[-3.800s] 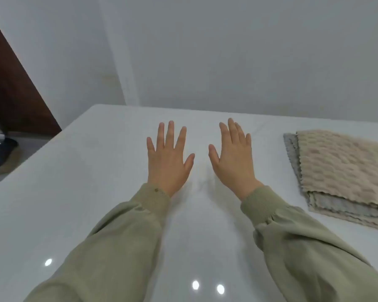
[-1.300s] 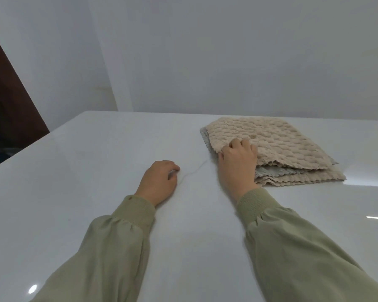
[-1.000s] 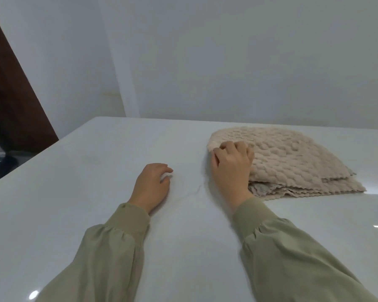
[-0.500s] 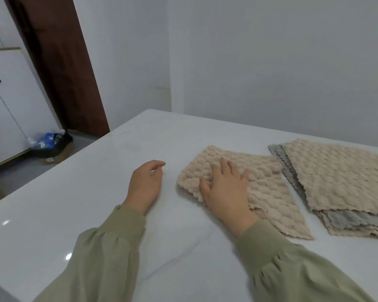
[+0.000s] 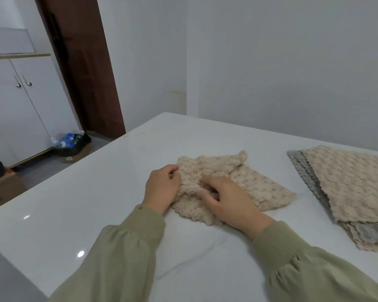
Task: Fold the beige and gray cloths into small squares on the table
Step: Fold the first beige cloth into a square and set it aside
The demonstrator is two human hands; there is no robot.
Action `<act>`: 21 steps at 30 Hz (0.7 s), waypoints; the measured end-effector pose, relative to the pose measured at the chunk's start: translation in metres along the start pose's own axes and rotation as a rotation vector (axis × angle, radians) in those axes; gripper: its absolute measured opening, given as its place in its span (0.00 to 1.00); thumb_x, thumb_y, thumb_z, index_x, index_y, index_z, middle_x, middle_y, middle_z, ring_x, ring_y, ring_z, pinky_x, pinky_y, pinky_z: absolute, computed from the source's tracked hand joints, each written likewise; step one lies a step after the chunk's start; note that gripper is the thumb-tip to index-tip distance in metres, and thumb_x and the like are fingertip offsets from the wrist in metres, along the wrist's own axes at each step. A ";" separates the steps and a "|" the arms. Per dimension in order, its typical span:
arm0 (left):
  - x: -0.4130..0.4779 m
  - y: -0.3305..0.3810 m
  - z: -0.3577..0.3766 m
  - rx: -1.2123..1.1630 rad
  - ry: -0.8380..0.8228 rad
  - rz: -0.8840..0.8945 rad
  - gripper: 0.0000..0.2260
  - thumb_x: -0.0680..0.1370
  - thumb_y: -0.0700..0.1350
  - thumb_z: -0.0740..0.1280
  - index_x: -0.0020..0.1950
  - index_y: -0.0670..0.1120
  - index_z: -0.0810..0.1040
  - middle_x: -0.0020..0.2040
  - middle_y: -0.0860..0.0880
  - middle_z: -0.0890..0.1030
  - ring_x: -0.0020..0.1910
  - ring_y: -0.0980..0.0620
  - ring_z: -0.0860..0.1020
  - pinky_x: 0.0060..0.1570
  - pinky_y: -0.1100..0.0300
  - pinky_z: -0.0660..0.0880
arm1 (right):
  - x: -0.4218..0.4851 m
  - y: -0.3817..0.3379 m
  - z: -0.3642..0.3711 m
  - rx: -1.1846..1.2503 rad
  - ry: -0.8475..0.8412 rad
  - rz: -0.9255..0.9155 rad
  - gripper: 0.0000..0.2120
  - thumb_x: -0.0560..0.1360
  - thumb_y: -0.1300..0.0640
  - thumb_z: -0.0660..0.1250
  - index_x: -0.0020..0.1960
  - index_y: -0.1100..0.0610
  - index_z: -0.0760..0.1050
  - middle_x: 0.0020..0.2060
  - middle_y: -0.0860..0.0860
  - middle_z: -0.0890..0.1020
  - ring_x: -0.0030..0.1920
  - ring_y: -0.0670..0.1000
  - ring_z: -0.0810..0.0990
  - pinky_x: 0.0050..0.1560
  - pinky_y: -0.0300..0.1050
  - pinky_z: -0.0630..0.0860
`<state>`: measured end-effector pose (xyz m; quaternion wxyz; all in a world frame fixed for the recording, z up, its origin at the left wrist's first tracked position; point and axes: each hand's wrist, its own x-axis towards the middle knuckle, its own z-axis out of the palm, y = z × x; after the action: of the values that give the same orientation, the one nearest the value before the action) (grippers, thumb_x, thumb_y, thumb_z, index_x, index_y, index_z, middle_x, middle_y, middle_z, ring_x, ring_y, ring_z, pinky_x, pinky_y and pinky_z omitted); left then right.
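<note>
Your left hand (image 5: 162, 189) now joins your right hand (image 5: 229, 200) on the beige cloth (image 5: 262, 188) beside the stack (image 5: 349, 188), fingers (image 5: 206, 179) of both gripping it.

On table (image 5: 96, 203) lies single cloth (image 5: 260, 188); cloth stack (image 5: 347, 186) well to its right.

A white cabinet (image 5: 20, 105) stands left of a brown door (image 5: 83, 68); on the floor beside it, a cardboard box (image 5: 80, 153) holds blue wrappers.
</note>
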<state>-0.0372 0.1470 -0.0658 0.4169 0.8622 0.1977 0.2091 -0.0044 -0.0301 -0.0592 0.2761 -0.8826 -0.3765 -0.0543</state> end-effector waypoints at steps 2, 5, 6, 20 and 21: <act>-0.003 0.001 0.002 0.025 -0.032 0.006 0.15 0.78 0.46 0.63 0.66 0.49 0.75 0.59 0.49 0.79 0.56 0.53 0.76 0.55 0.62 0.69 | -0.002 0.001 -0.001 -0.088 0.121 0.035 0.24 0.77 0.42 0.53 0.67 0.51 0.72 0.65 0.47 0.75 0.67 0.47 0.70 0.75 0.52 0.52; -0.010 0.006 0.004 -0.005 -0.042 0.039 0.16 0.77 0.41 0.65 0.65 0.50 0.75 0.54 0.51 0.77 0.55 0.52 0.75 0.57 0.63 0.70 | -0.005 0.007 -0.003 -0.303 0.101 0.161 0.29 0.75 0.39 0.46 0.68 0.52 0.70 0.69 0.49 0.70 0.72 0.50 0.63 0.73 0.59 0.46; -0.011 0.008 0.004 -0.034 -0.007 0.058 0.17 0.77 0.38 0.65 0.64 0.50 0.77 0.54 0.51 0.77 0.54 0.54 0.75 0.56 0.65 0.69 | -0.006 0.011 -0.003 -0.347 0.049 0.209 0.28 0.76 0.39 0.46 0.65 0.52 0.71 0.67 0.48 0.72 0.70 0.51 0.65 0.72 0.62 0.48; -0.010 0.007 -0.009 0.337 -0.217 0.358 0.17 0.81 0.51 0.59 0.68 0.50 0.72 0.68 0.52 0.72 0.69 0.52 0.65 0.69 0.57 0.58 | -0.001 0.030 -0.007 -0.387 -0.184 0.236 0.31 0.78 0.37 0.46 0.76 0.50 0.54 0.77 0.51 0.56 0.76 0.53 0.53 0.73 0.58 0.48; -0.013 0.004 -0.007 0.433 -0.314 0.369 0.19 0.81 0.55 0.58 0.70 0.51 0.70 0.71 0.52 0.69 0.71 0.52 0.63 0.71 0.55 0.57 | 0.000 0.035 -0.006 -0.396 -0.233 0.254 0.31 0.78 0.36 0.47 0.77 0.48 0.51 0.77 0.49 0.52 0.77 0.52 0.50 0.73 0.60 0.46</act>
<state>-0.0512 0.1420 -0.0611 0.2043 0.9739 0.0114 0.0984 0.0199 -0.0530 -0.0697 0.0575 -0.9599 -0.2740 0.0101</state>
